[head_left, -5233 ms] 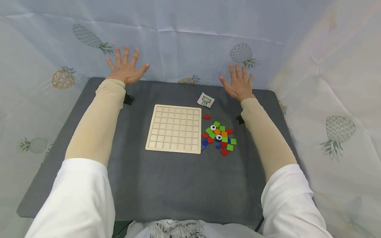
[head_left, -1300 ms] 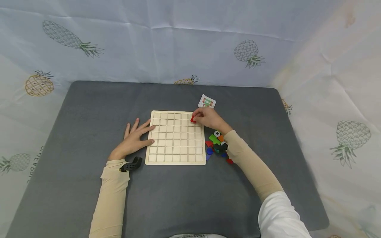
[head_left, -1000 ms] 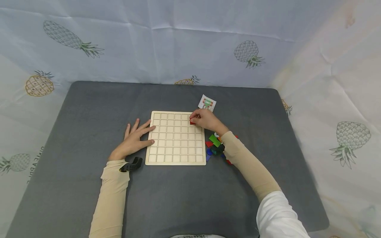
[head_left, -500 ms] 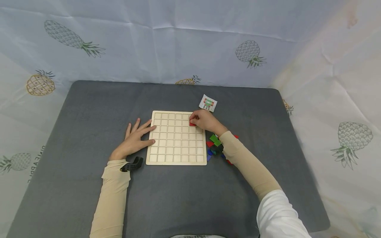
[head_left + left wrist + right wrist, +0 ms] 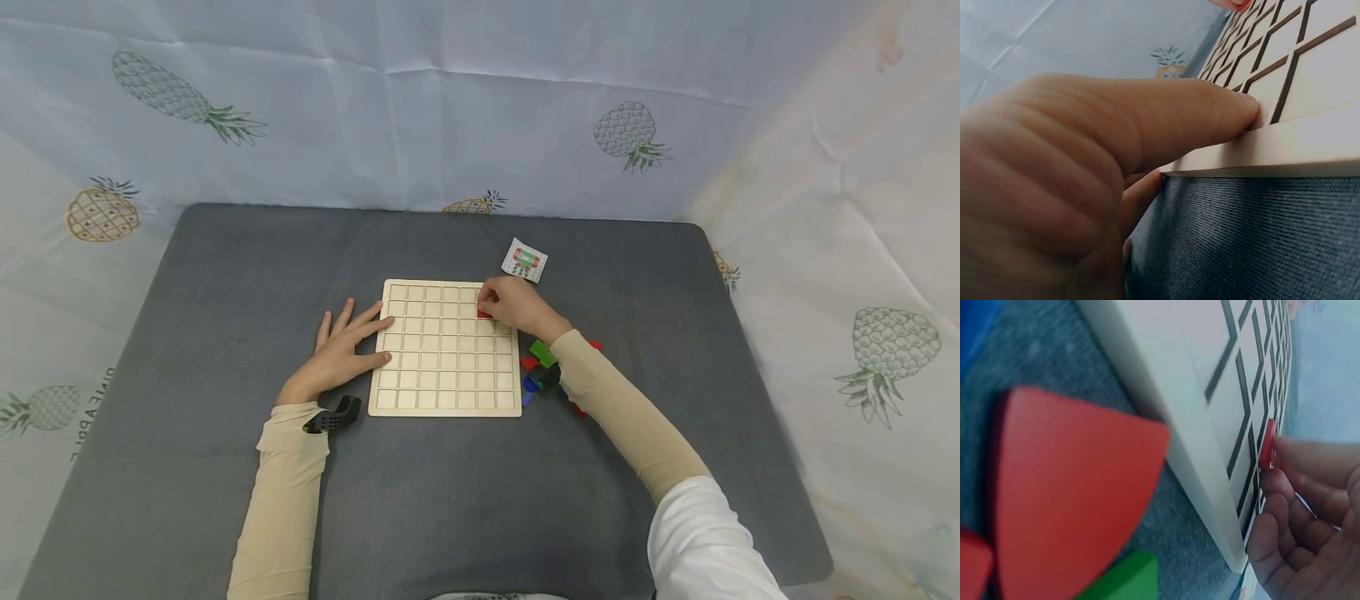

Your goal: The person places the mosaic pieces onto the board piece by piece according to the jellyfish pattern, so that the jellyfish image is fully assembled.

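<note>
At the left, the person's left hand (image 5: 333,362) has its grip spread and grasps nothing, thumb and a finger resting on the left rim of the gridded board (image 5: 437,360). The board lies flat on the dark worktop (image 5: 420,508); should that light contact slacken, a sideways push could slide it. Toward its far right corner is a red piece (image 5: 485,313), pinched in the grip of the right hand (image 5: 519,302). Whether it sits down in a recess or rides on a divider cannot be told; if misaligned, pressing might tip it. Just beyond that corner lies a printed card (image 5: 524,259), close enough to the knuckles to be nudged. Farthest right, a blue piece (image 5: 531,384), a red wedge (image 5: 1072,487) and a green piece (image 5: 542,353) lie loose beside the board, where the low right sleeve (image 5: 633,412) could scatter them.
</note>
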A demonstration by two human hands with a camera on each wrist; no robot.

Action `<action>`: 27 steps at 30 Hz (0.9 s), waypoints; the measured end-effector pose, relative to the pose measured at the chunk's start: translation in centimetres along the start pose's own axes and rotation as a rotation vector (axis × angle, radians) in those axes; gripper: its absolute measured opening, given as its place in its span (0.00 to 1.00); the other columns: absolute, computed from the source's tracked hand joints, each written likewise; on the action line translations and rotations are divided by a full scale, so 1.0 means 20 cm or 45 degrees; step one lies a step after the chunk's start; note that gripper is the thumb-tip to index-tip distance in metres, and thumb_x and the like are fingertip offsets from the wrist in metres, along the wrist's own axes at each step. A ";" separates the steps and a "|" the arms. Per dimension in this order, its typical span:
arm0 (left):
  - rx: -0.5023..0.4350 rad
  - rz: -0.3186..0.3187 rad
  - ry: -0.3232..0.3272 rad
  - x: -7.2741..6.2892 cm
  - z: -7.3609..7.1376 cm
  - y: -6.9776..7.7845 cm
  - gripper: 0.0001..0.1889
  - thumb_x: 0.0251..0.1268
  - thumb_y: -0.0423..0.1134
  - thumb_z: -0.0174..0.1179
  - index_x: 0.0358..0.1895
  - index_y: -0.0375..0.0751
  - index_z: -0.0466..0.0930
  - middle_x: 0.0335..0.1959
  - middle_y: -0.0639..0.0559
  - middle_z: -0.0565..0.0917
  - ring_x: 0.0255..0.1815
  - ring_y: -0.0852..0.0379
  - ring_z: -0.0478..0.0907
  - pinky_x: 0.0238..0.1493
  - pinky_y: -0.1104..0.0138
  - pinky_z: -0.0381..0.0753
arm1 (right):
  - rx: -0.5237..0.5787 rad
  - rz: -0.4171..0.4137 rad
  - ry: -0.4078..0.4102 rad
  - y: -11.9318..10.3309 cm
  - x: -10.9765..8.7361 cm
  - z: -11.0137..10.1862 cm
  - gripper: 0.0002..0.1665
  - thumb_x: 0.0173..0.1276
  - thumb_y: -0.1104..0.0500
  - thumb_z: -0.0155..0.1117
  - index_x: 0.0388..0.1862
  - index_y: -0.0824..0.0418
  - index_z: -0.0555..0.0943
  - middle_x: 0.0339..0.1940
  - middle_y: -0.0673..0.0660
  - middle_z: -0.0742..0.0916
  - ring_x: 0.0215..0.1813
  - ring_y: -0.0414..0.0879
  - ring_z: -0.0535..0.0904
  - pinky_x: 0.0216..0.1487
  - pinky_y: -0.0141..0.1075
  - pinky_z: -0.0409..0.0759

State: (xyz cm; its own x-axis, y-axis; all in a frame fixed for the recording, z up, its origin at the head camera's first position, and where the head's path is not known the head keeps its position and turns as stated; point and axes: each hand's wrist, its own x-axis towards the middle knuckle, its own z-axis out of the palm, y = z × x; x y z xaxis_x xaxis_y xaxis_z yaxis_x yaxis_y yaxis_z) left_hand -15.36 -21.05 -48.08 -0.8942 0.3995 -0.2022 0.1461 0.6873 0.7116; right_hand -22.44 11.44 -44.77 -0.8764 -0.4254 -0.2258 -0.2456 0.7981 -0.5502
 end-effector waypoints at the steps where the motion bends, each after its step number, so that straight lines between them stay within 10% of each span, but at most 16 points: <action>1: -0.003 0.003 -0.002 0.00 0.00 0.00 0.37 0.68 0.46 0.65 0.78 0.46 0.63 0.85 0.48 0.49 0.86 0.42 0.24 0.79 0.43 0.14 | 0.007 -0.003 -0.003 0.00 0.00 0.00 0.11 0.77 0.57 0.60 0.49 0.61 0.84 0.41 0.58 0.89 0.39 0.48 0.82 0.43 0.39 0.80; 13: -0.018 0.002 -0.016 0.00 -0.01 0.01 0.36 0.69 0.46 0.64 0.78 0.46 0.62 0.85 0.48 0.48 0.86 0.42 0.24 0.79 0.44 0.14 | 0.205 0.003 0.044 0.07 -0.11 -0.19 0.16 0.79 0.53 0.58 0.55 0.61 0.83 0.47 0.59 0.87 0.47 0.51 0.82 0.49 0.44 0.82; 27: -0.028 0.001 -0.023 -0.01 0.00 0.01 0.36 0.70 0.48 0.63 0.79 0.48 0.62 0.85 0.46 0.47 0.85 0.42 0.23 0.79 0.44 0.13 | 0.105 0.085 0.063 0.21 -0.35 -0.30 0.16 0.77 0.54 0.60 0.55 0.63 0.84 0.49 0.60 0.88 0.45 0.51 0.82 0.48 0.45 0.81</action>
State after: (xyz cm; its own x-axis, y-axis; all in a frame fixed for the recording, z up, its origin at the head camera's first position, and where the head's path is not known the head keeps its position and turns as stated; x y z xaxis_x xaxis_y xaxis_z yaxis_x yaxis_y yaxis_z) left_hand -15.26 -21.00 -47.86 -0.8862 0.4113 -0.2134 0.1376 0.6734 0.7263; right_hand -19.89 20.43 -40.64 -0.9097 -0.3488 -0.2252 -0.1528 0.7855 -0.5997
